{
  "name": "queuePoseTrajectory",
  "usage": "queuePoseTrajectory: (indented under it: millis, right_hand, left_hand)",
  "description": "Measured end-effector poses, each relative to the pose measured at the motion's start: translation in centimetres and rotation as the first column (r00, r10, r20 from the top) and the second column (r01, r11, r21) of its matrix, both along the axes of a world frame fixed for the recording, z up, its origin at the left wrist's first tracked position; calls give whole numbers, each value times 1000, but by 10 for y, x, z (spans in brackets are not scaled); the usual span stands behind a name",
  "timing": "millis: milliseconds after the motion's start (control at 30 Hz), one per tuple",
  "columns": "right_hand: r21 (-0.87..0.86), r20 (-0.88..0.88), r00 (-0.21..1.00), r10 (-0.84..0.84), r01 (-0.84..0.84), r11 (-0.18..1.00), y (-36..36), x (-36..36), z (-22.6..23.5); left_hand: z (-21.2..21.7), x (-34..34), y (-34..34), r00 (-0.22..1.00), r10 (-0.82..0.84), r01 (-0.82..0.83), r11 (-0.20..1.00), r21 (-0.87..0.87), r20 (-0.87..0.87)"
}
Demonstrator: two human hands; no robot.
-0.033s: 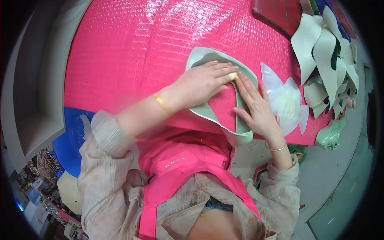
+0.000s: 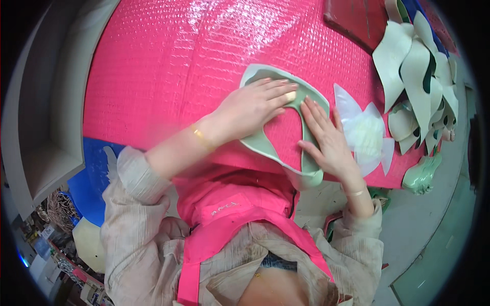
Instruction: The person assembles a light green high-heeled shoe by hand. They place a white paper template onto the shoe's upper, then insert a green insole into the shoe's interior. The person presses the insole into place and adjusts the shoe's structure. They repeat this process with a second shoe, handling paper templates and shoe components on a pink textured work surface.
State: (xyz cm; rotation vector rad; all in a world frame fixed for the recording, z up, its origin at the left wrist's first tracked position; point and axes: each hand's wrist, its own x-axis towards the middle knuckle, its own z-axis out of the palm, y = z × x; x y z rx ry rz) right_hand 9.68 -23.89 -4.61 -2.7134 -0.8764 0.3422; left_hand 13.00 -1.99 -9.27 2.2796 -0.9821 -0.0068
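Note:
On the pink-covered table point(image 2: 148, 76) right in front of me lies a pale green shoe-upper-like piece point(image 2: 315, 94), curved, with a whitish edge and an opening in its middle. My left hand point(image 2: 250, 107) rests over its far left part, fingers together. A small cream-coloured lump point(image 2: 290, 96) sits at those fingertips, pressed to the green surface; its exact kind does not show. My right hand point(image 2: 329, 143) lies on the right side of the piece, fingers stretched out and thumb apart, nothing in it. Part of the piece is hidden beneath both hands.
Translucent white sheets point(image 2: 368, 136) with pale yellowish bits lie to the right. Beyond them are a heap of cream cut pieces point(image 2: 414, 69) and a glossy green object point(image 2: 421, 173). A dark red flat object point(image 2: 354, 23) is at the far right, a grey open box point(image 2: 43, 112) at left.
My left hand has slid slightly left with the cream lump, opening a small gap from my right fingertips. The right hand stays on the piece, nearly still.

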Motion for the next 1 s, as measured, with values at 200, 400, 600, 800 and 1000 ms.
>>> queuePoseTrajectory:
  millis: [200,400,600,800,1000]
  right_hand:
    - [-46,93,995,-23,28,999,23,42,-20]
    - [43,59,998,9,-12,999,5,48,-16]
    - [296,-211,977,13,52,954,44,-45,45]
    - [678,-628,775,-69,589,441,21,-15,66]
    - [585,-807,525,270,776,236,-17,42,10]
  left_hand:
    - [1,4,6,989,132,-137,988,70,73]
    - [-9,33,-6,835,451,-517,839,169,314]
    - [-15,66,-1,682,720,-714,693,-93,129]
    - [31,10,66,704,-408,-552,202,-809,-582]
    - [8,-8,63,527,-417,-634,388,-669,-741]
